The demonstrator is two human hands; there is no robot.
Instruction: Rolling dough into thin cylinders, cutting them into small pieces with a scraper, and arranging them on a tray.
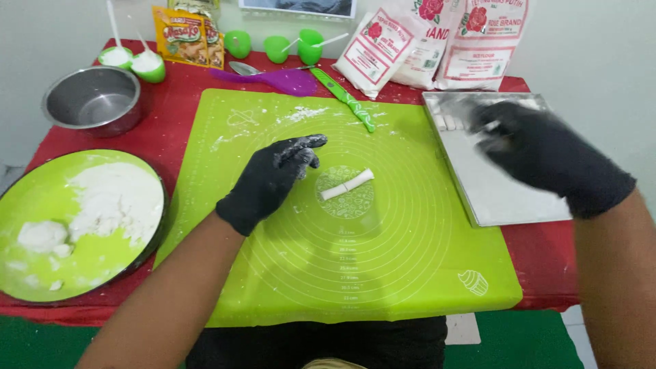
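Resting left hand (270,181) with loose, empty fingers just beside one dough roll (347,184) left on mat (410,273); right hand (540,154) blurred over tray (506,198), grip unclear, few pieces (449,121) placed.

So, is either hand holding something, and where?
Left hand holds nothing; it hovers beside the dough roll. Right hand over the tray is blurred: cannot tell.

We are holding our left hand (273,181), black-gloved, flour-dusted, fingers loosely curled, left of the dough roll (347,184); our right hand (540,154), gloved, blurred, is hovering well right of it.
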